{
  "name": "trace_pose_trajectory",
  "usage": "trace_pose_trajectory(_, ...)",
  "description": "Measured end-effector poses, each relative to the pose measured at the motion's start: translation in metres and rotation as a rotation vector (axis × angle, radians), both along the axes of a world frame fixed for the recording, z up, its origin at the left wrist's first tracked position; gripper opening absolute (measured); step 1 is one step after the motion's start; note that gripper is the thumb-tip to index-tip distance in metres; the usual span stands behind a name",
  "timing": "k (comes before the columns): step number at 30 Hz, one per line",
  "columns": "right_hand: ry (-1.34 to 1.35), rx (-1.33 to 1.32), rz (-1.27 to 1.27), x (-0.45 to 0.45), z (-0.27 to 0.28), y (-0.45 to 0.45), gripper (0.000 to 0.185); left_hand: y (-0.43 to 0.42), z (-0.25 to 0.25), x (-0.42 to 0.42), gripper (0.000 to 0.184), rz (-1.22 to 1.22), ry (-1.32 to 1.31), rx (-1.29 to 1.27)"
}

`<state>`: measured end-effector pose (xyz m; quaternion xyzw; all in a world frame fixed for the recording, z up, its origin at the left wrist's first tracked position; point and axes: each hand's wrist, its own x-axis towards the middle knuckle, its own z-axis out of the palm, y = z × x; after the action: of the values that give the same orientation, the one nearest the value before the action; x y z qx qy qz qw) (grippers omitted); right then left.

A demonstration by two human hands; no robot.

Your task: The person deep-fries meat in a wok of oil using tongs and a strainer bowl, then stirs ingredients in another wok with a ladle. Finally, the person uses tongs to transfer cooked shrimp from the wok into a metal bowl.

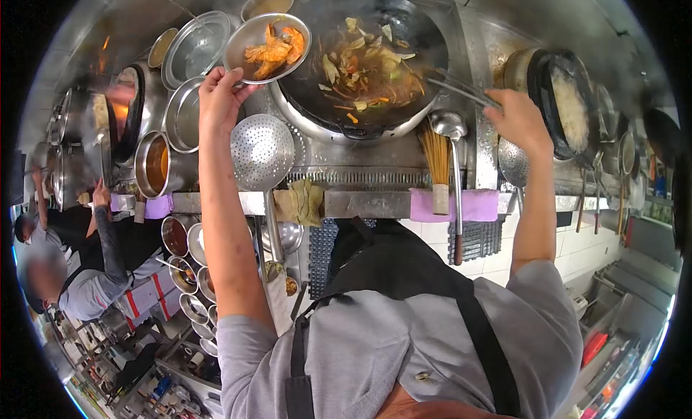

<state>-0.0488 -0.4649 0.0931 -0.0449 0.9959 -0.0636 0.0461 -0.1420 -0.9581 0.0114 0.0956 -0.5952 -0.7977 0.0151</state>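
Note:
My left hand [222, 98] grips the rim of a metal bowl [240, 62], tilted beside the wok. Orange cooked prawns [270, 53] lie in the bowl. In the black wok [382, 5] are sliced vegetables [353, 66] in brownish liquid. My right hand [520, 120] is closed around metal tongs [461, 89], whose tips reach into the wok at its right side. Below my left hand rests a perforated skimmer [262, 152]. A ladle [448, 123] and a bamboo brush [435, 156] lie between the wok and my right forearm.
Several metal bowls and pots, including a clear-looking bowl [194, 48] and a pot of orange liquid [153, 165], crowd the left. Flames [121, 109] burn at another stove. Co-workers [94, 275] stand far left. Right of me sits a second wok [569, 105] with pale frothy contents.

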Motion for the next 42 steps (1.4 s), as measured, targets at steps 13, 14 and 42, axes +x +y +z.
trace_pose_trajectory(13, -0.161, -0.254, 0.077, -0.077, -0.136, -0.112, 0.027, 0.007, -0.011, 0.015, 0.013, -0.031, -0.023, 0.008)
trace_pose_trajectory(14, -0.139, -0.233, 0.091, -0.050, -0.116, -0.107, 0.027, 0.007, -0.010, 0.020, 0.014, -0.008, -0.039, -0.003)
trace_pose_trajectory(42, -0.058, -0.326, 0.037, 0.039, 0.011, -0.038, 0.036, 0.053, -0.049, 0.051, 0.014, -0.068, -0.028, -0.132)
